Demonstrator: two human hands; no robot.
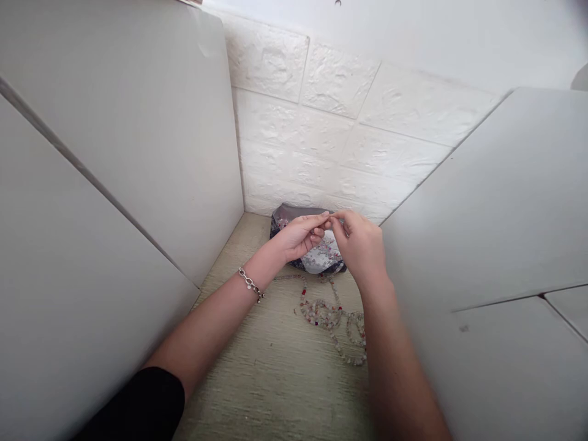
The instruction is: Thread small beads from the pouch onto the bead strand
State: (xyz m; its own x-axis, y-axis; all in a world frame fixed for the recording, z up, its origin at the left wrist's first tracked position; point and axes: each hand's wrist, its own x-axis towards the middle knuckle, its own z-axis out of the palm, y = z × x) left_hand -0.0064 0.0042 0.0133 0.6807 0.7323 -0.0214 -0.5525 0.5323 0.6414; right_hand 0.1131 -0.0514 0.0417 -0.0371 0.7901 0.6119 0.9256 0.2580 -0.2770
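Observation:
My left hand (307, 236) and my right hand (362, 244) meet fingertip to fingertip above a dark-rimmed container (274, 231). Both are closed in a pinch, and whatever is between the fingertips is too small to make out. Inside the container lie many small loose beads (327, 248), pinkish and clear, on a white surface. A long string of beads (321, 313), mostly pale with a few red ones, runs from near the container and lies in loops below my hands. My right forearm hides part of these loops.
The beads and container rest on a pale green wood-grained surface (257, 380). Grey-white panels rise close on the left (138, 141) and on the right (496, 208). A white brick-patterned wall (294, 135) stands right behind the container.

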